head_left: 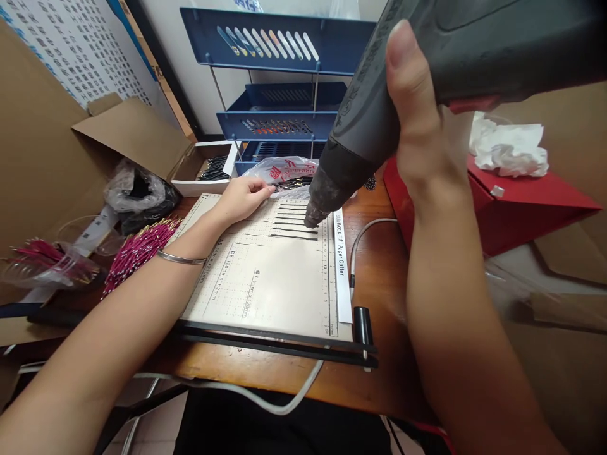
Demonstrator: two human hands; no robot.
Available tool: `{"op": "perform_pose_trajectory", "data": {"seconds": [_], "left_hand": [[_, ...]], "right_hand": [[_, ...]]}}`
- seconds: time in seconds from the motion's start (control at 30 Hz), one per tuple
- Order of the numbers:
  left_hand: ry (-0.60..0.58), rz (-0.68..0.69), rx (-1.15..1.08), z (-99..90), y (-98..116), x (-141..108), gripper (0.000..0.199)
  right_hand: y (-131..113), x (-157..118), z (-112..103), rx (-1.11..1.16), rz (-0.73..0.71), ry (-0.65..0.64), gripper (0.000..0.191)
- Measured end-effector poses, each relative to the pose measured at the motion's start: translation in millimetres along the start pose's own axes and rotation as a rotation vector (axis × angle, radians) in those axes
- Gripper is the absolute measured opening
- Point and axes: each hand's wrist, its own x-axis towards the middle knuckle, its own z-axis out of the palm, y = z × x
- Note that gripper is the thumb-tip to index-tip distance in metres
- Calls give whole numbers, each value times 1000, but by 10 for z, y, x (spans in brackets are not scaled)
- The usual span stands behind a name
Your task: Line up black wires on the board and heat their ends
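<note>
My right hand (422,114) is wrapped round a dark grey heat gun (363,126). Its nozzle points down and left, close over several thin black strips (293,222). These strips lie side by side on a cream paper cutter board (289,284) printed with a grid and paper sizes. My left hand (244,197) rests at the board's far edge, thumb and fingers pressed together. What they pinch, if anything, I cannot make out. Just beyond the fingertips, thin dark pieces (296,183) lie by a clear plastic bag (284,167) with red print.
Behind stands a blue tiered rack (279,123). A white box (202,187) of black pieces and a bundle of magenta wires (140,253) are at left. To the right is a red box (531,189) with crumpled tissue (512,148). A pale cable (284,407) loops along the front.
</note>
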Motion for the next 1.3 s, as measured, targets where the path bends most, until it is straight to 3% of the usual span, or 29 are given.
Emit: {"op": "perform_pose_trajectory", "data": {"seconds": [0.2,0.3,0.4,0.6,0.83,1.0,1.17,1.3], "left_hand": [[-5,-20,28,5,32,-2,41],[-11,-30,29,5,44,-7,41],[0,-38,29,0,48,-11,42],[0,-30,25,-3,63,-18,42],[-28,-15,45,-10,59,-21,41],[-18,10,51,-10,12,-10,41],[-11,43,41,2,-24,-4,43],[-13,31,49,-2,-23,-7,43]], "right_hand": [[-21,-3,-22,-31,-34,-25,30],[-8,-11,-19,-73,19,-13,31],[61,-27,4,-116,4,87,28],[277,12,14,58,-33,245,34],[406,27,-133,-164,-75,177,47],[413,41,-80,31,-62,224,46],[362,25,-23,38,13,177,41],[356,17,-1,62,-30,247,42]]}}
